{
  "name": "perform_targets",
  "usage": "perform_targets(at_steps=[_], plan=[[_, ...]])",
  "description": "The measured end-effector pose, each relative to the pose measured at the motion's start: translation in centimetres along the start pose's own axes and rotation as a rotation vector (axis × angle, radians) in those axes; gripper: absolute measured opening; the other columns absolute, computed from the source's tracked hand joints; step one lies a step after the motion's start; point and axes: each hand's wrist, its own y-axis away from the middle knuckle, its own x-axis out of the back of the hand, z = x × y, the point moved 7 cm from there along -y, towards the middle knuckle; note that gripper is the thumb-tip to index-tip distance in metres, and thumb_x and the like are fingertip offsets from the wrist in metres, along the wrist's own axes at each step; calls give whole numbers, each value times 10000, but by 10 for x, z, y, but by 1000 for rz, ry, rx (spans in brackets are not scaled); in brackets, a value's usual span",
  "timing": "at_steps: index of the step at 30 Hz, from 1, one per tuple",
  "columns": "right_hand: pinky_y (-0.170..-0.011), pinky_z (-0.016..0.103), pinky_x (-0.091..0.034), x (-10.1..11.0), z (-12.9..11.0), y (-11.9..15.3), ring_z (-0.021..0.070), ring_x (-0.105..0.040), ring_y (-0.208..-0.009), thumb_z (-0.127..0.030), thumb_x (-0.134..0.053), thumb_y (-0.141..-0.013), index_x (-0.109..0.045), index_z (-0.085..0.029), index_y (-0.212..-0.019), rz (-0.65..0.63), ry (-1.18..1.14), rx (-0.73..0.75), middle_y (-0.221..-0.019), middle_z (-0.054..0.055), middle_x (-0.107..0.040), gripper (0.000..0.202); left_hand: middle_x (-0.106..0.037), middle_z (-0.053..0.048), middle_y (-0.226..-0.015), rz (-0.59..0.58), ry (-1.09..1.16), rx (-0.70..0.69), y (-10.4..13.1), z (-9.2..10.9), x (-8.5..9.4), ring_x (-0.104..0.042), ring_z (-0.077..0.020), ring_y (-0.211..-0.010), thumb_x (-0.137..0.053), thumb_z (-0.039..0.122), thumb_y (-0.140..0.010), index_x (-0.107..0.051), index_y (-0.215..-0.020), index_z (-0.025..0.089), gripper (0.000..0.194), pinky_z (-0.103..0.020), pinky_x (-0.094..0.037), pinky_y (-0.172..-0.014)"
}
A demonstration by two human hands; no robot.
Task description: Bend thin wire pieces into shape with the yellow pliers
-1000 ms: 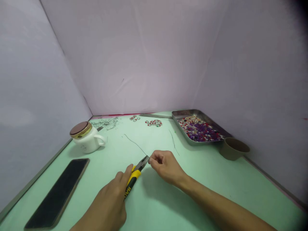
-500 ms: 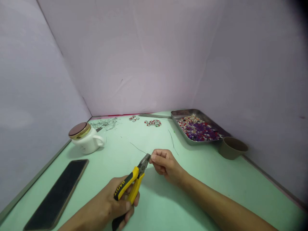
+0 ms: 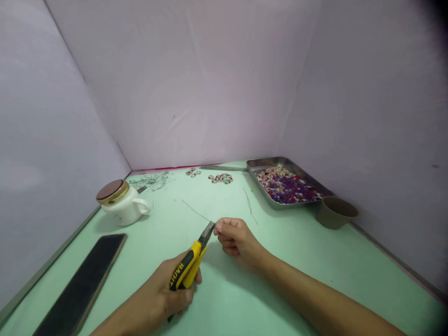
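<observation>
My left hand (image 3: 175,289) is wrapped round the yellow and black handles of a pair of pliers (image 3: 191,263). The jaws point up and right, meeting a thin dark wire (image 3: 196,212) close to my right fingertips. My right hand (image 3: 234,238) is closed in a pinch of thumb and forefinger right beside the jaw tips. The wire stretches up and left from there over the green table top; the end between my right fingers is hidden.
A metal tray (image 3: 259,193) of mixed beads stands at the right, beside a brown cup (image 3: 334,214). Small beaded rings (image 3: 220,178) and wire scraps (image 3: 150,181) lie at the back. At the left are a lidded white mug (image 3: 128,207) and a phone (image 3: 84,282).
The pliers' handles have come closer together in my left hand, and the pliers have turned a little. The wire's free end has swung slightly up and left.
</observation>
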Motion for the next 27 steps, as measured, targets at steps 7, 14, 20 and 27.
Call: perform_targets(at_steps=[7, 14, 20, 27], plan=[[-342, 163, -39, -3, 3, 1, 23, -66, -396, -291, -636, -647, -480, -144, -591, -120, -75, -84, -435, -113, -183, 221, -463, 43, -745, 51, -284, -5, 9, 16, 3, -406, -111, -664, -475, 129, -720, -465, -913, 209, 210, -206, -359, -627], [-334, 157, -32, -3, 6, 0, 18, -59, -387, -283, -645, -646, -490, -136, -587, -204, -108, -162, -420, -117, -176, 221, -513, -42, -1084, 112, -459, 37, 11, 2, 10, -476, -195, -984, -438, 180, -803, -216, -1312, 289, 566, -324, -332, -928], [-343, 170, -51, 0, 2, 1, 17, -88, -384, -292, -630, -667, -512, -129, -604, -145, 0, -102, -423, -109, -217, 211, -327, -32, -1376, 165, -531, -24, 10, 3, 13, -269, -262, -1254, -424, 197, -818, -182, -1351, 310, 596, -400, -204, -1039], [-353, 184, -42, 1, 2, 2, 21, -85, -381, -282, -605, -644, -506, -141, -607, -50, 45, -106, -411, -116, -208, 177, -423, -71, -1289, 271, -718, -57, 8, 6, 10, -395, -241, -1181, -369, 14, -740, -152, -1359, 271, 705, -352, -326, -966]])
